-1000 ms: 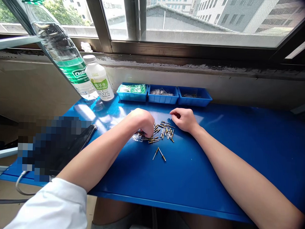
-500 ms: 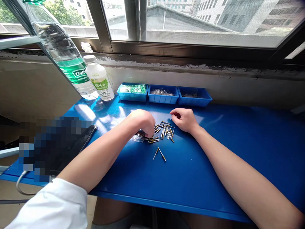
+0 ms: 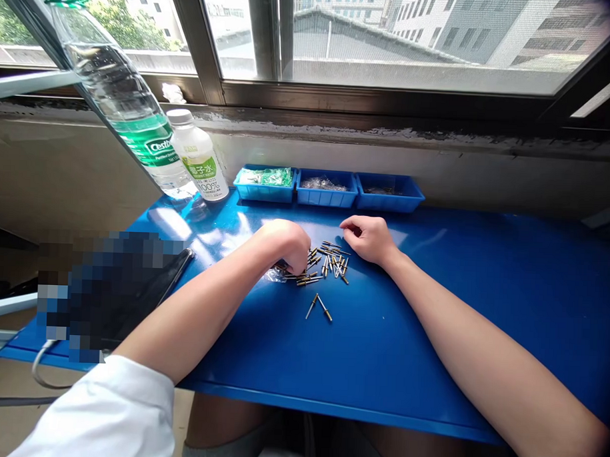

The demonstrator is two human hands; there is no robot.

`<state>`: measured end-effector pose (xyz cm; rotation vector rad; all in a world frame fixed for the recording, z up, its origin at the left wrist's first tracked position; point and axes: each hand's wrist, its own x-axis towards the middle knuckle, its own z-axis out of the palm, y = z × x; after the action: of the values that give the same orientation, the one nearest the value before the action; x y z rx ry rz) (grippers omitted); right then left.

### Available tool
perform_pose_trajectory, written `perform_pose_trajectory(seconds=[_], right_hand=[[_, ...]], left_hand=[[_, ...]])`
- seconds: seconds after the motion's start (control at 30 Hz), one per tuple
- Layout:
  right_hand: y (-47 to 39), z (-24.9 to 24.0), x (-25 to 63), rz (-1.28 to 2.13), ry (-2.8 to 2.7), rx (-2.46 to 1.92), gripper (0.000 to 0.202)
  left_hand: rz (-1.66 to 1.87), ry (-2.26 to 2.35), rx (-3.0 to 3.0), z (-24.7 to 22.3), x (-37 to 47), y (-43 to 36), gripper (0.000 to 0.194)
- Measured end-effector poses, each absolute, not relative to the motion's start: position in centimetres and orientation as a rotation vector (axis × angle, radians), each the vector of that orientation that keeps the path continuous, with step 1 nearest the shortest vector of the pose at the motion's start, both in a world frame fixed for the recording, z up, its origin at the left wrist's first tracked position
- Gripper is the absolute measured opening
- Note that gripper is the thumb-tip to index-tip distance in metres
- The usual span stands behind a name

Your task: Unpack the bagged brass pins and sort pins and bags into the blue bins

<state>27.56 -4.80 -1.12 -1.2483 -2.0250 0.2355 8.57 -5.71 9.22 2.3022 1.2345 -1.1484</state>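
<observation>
My left hand [image 3: 290,245] bends down over the left side of a pile of rivets [image 3: 338,263] with brass-coloured bodies and thin steel pins. Its fingers are curled, and the fingertips and whatever they hold are hidden. Beside it, partly under the wrist, lies a small clear plastic bag [image 3: 276,275]. My right hand [image 3: 369,237] rests on the table just right of the pile, loosely curled, with nothing visible in it. Apart from the pile, two loose rivets [image 3: 324,308] lie nearer the front edge.
Three blue bins [image 3: 327,197] line the back of the blue table [image 3: 430,366]; the left one holds green-and-clear packets. A coconut water bottle [image 3: 200,161] and a large water bottle [image 3: 139,116] stand at the back left. A dark, partly blurred-out object [image 3: 127,289] lies at the left.
My left hand shifts very slightly over the pile, and the plastic bag by its wrist shows a little differently. My right hand stays where it was.
</observation>
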Motion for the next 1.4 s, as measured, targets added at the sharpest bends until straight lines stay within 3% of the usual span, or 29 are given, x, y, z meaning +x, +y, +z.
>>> perform_pose_trajectory(seconds=[0.73, 1.0, 1.4], right_hand=[[-4.8, -1.0, 27.6, 0.236, -2.034, -1.254, 0.016], [-4.9, -1.0, 27.5, 0.235, -2.034, -1.258, 0.016], [-4.9, -0.9, 27.5, 0.23, -2.042, -1.263, 0.016]], left_hand=[[-1.097, 1.257, 2.182, 8.7, 7.4, -4.8, 0.028], [-1.1, 1.267, 2.215, 8.2, 8.0, -4.9, 0.014], [-1.104, 1.265, 2.287, 9.0, 7.6, -5.1, 0.02]])
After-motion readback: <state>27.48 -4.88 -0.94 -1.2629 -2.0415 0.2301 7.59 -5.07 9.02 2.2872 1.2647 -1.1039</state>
